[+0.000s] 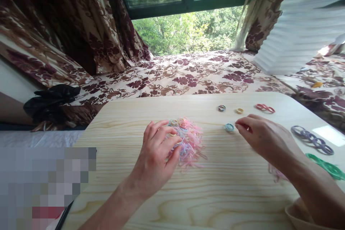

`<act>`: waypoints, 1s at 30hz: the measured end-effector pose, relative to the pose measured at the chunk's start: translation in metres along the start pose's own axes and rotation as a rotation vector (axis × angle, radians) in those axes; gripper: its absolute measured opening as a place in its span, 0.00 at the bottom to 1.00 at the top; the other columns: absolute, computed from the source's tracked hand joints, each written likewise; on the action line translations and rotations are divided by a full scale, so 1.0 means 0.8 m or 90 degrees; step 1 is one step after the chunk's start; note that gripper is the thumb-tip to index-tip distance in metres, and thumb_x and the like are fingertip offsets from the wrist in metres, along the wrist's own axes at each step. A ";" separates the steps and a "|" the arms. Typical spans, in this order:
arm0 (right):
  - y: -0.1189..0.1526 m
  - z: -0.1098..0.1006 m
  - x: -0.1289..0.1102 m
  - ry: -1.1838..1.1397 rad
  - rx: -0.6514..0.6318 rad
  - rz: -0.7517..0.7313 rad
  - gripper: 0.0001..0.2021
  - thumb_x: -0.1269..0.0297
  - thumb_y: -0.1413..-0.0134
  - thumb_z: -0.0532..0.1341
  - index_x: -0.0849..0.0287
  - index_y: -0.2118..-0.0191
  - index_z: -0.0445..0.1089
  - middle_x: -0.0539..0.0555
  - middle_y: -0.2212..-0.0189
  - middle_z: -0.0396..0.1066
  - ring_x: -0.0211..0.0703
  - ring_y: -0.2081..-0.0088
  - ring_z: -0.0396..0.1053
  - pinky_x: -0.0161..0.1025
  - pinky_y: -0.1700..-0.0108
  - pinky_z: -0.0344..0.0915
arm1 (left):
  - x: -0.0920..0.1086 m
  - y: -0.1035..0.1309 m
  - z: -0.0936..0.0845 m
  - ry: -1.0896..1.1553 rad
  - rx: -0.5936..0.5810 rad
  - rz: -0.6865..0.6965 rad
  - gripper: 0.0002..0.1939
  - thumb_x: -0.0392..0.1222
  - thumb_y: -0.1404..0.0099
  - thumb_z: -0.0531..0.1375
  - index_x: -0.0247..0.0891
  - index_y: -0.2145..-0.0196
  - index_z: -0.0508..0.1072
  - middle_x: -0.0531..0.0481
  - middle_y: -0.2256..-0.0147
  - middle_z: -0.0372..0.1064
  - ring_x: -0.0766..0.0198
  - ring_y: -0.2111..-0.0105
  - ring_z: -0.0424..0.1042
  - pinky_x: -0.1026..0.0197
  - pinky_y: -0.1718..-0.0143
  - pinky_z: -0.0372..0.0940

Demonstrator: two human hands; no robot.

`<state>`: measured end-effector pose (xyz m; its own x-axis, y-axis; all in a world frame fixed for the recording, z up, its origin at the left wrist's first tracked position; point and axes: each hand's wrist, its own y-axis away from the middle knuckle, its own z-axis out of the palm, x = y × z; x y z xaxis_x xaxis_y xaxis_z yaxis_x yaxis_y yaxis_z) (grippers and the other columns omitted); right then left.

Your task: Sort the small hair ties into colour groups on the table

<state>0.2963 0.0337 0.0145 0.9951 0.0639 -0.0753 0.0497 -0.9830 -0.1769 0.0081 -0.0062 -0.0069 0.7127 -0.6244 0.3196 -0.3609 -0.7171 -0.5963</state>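
Observation:
My left hand (157, 154) is open, its fingers spread over the left side of a loose pile of thin pink, blue and pale strands (191, 140). A few small hair ties, among them a yellowish one (174, 122), lie in the pile's far side. My right hand (260, 133) is closed, thumb and fingertips pinched together close to the right of a light blue hair tie (229, 127) on the table. Whatever the pinch holds, if anything, is hidden. Beyond it lie a dark multicoloured hair tie (221, 108) and a yellow hair tie (239, 110).
On the table's (129, 115) right side lie red rings (265, 108), a row of purple-grey rings (312, 139) and green rings (327, 167). Some pink strands (277, 173) show beside my right forearm. A floral-covered ledge (183, 75) runs behind, and a black bag (54, 102) stands left.

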 end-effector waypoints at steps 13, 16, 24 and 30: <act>0.001 0.005 -0.004 -0.031 -0.016 -0.038 0.14 0.55 0.42 0.54 0.54 0.65 0.76 0.53 0.64 0.76 0.43 0.71 0.70 0.39 0.72 0.55 | 0.001 -0.002 -0.002 0.008 0.002 -0.001 0.07 0.31 0.35 0.59 0.39 0.61 0.74 0.46 0.58 0.72 0.51 0.44 0.63 0.39 0.40 0.57; 0.001 0.010 -0.006 -0.014 -0.018 -0.035 0.15 0.52 0.44 0.56 0.54 0.66 0.76 0.52 0.63 0.75 0.43 0.71 0.69 0.39 0.73 0.53 | 0.002 -0.003 -0.003 0.012 0.003 -0.007 0.07 0.31 0.35 0.59 0.39 0.61 0.74 0.46 0.58 0.72 0.51 0.44 0.64 0.39 0.40 0.58; 0.001 0.014 -0.003 -0.016 -0.021 -0.028 0.16 0.51 0.45 0.55 0.54 0.62 0.74 0.54 0.58 0.72 0.43 0.70 0.69 0.40 0.71 0.54 | 0.002 -0.003 -0.003 0.025 0.001 -0.012 0.06 0.32 0.35 0.59 0.38 0.61 0.75 0.45 0.58 0.72 0.51 0.44 0.64 0.39 0.40 0.58; 0.001 0.015 -0.002 -0.009 -0.019 -0.022 0.16 0.52 0.45 0.54 0.55 0.63 0.74 0.54 0.58 0.72 0.44 0.69 0.70 0.40 0.71 0.54 | 0.003 -0.003 -0.004 0.030 -0.001 -0.010 0.06 0.32 0.35 0.59 0.38 0.62 0.75 0.45 0.58 0.72 0.51 0.45 0.64 0.39 0.40 0.59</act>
<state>0.2935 0.0349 0.0024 0.9915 0.0996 -0.0838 0.0862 -0.9848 -0.1507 0.0089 -0.0069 -0.0021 0.6895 -0.6267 0.3631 -0.3508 -0.7276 -0.5896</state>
